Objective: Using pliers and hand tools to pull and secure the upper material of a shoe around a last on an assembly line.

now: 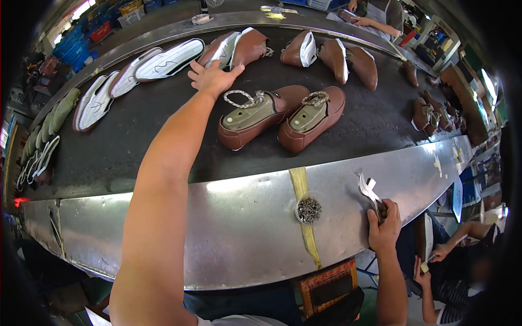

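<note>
My left hand [213, 81] reaches across the dark belt with its fingers spread. Its fingertips are by the near ends of two brown leather shoes [250, 48] in the far row; whether they touch cannot be told. In my right hand [385, 228], above the metal ledge, is a pair of lasting pincers [370, 189], jaws pointing away from me. Between the hands, two brown shoes stand on green lasts with rope loops: a left one [255, 117] and a right one [315, 119]. A small round dish of tacks [308, 209] sits left of the pincers.
Shoes showing white undersides [170, 60] lie along the belt's far left, with green lasts [60, 114] beyond. More brown shoes [334, 58] and a small cluster [432, 114] are right. A yellow tape strip [307, 239] crosses the metal ledge [244, 228]. Co-workers' hands [429, 266] work nearby.
</note>
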Motion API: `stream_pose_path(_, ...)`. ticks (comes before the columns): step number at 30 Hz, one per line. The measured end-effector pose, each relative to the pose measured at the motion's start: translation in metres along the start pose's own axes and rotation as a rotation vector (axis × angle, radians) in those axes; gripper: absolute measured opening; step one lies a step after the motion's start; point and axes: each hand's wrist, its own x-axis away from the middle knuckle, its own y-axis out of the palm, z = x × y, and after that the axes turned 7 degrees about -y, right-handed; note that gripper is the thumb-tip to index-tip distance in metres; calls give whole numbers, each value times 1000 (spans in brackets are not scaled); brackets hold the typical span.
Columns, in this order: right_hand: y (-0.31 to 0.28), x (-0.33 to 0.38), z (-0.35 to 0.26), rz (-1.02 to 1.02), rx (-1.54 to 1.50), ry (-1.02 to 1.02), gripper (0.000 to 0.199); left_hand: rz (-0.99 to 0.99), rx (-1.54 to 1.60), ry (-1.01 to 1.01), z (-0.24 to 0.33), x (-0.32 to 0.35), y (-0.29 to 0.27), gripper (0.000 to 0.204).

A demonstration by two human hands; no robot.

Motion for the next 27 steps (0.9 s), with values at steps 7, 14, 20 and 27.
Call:
stream_pose_path(7,7,-6,-5,-26,18,9,39,6,-80,101,22,-7,5,85)
stream_pose_path(14,12,-6,-12,-30,6,1,40,42,-147,4,38,-31,33,75)
stream_pose_path(20,15,-5,-11,-28,26,-7,40,118,-148,86,37,-40,50,69)
stream_pose_path(27,14,-4,-19,-76,18,28,41,257,59,352,17,-49,67,75)
